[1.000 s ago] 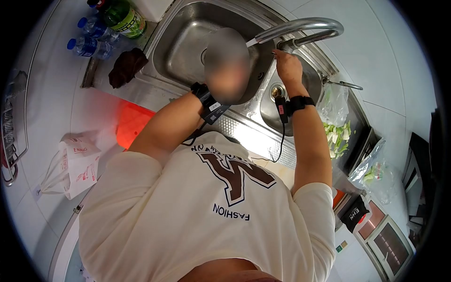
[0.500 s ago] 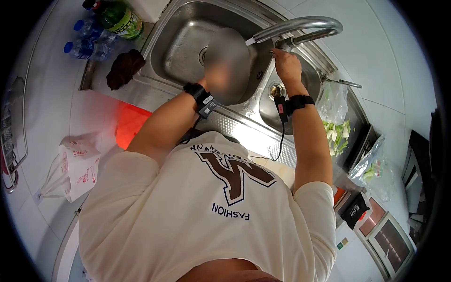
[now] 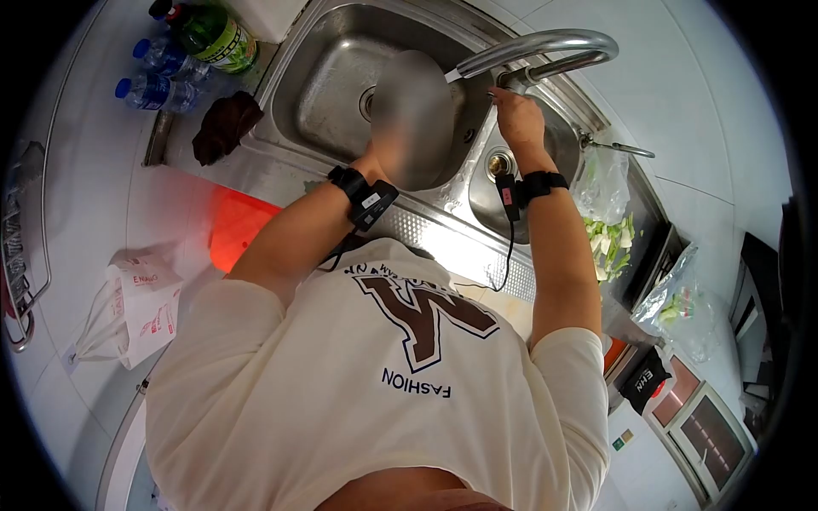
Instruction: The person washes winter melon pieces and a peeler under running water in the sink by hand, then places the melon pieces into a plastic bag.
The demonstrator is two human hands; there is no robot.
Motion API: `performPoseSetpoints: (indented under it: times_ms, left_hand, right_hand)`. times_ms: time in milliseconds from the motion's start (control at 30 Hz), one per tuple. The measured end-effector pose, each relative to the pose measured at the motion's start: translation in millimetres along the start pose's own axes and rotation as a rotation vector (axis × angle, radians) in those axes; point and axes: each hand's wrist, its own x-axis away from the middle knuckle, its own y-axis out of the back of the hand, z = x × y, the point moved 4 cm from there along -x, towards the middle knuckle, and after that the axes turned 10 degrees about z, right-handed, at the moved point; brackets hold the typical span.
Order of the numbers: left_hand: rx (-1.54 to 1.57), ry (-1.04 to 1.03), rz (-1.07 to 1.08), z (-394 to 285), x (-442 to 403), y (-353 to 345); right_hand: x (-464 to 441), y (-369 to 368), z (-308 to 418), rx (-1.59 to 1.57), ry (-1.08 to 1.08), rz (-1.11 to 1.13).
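My left hand [image 3: 385, 157] reaches over the large sink basin [image 3: 319, 81]; a grey blurred oval covers its fingers and anything in them. At the base of the curved metal faucet [image 3: 545, 43], my right hand [image 3: 518, 117] has its fingers curled round the handle, which the hand mostly hides. That hand is above the small basin [image 3: 486, 200] with its drain. The faucet's spout points over the large basin, beside the blurred patch. Black bands with small boxes and cables sit on both wrists.
Bottles [image 3: 226, 43] and a dark brown cloth [image 3: 226, 126] are left of the sink. On the right lie a clear plastic bag [image 3: 603, 187] and cut green vegetables [image 3: 609, 247]. An orange-red container [image 3: 239, 228] is below the counter, near a white bag [image 3: 145, 302].
My left wrist has shifted slightly left and turned, with its black box at a different angle. My right hand stays at the faucet base. The view has moved a little.
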Motion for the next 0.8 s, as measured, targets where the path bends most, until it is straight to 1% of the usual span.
performPoseSetpoints:
  times_ms: [133, 200, 233, 300, 367, 533, 567, 600, 633, 667, 700, 767, 800]
  left_hand:
    - [-0.103, -0.010, 0.041, -8.0, 7.7, -4.2]
    - [0.061, 0.014, -0.021, -11.3, 9.7, -8.6]
    - [0.059, 0.014, -0.016, -17.0, 11.8, -10.6]
    - [0.040, 0.091, 0.013, -26.5, 18.3, -9.3]
    - [0.066, 0.103, 0.052, -28.7, 12.7, -7.2]
    - [0.154, -0.027, 0.158, -61.2, 30.5, -21.1]
    - [0.166, -0.067, 0.198, -68.7, 34.3, -24.2]
    - [0.159, -0.062, 0.202, -72.4, 34.7, -22.0]
    - [0.133, -0.112, 0.252, -79.4, 34.4, -18.7]
    - [0.107, -0.162, 0.302, -85.6, 34.6, -16.0]
    - [0.102, -0.159, 0.308, -84.9, 32.8, -9.7]
    - [0.150, -0.053, 0.251, -75.3, 22.2, -0.1]
    - [0.141, -0.040, 0.262, -74.6, 21.2, -6.5]
  right_hand:
    - [-0.4, 0.3, -1.1, 0.006, -0.008, 0.003]
    - [-5.7, 1.7, -3.4, 0.014, -0.010, -0.005]
    - [-11.1, 4.4, -4.7, 0.009, -0.016, -0.020]
    - [-17.5, 11.3, -3.6, 0.000, -0.029, -0.035]
    - [-20.5, 15.9, 0.4, 0.005, -0.079, 0.041]
    - [-4.7, 10.7, 0.5, -0.087, -0.154, 0.019]
    - [3.4, 13.7, -1.9, -0.170, -0.003, -0.194]
    - [14.9, 18.7, -3.8, -0.249, 0.148, -0.408]
    - [27.1, 20.5, -5.2, -0.248, 0.139, -0.413]
    - [43.5, 21.0, -6.4, -0.256, 0.107, -0.371]
    - [59.8, 21.9, -4.8, -0.264, 0.076, -0.330]
    - [86.1, 6.5, -7.8, -0.401, -0.195, 0.102]
    - [98.4, -3.0, -6.4, -0.480, -0.162, 0.118]
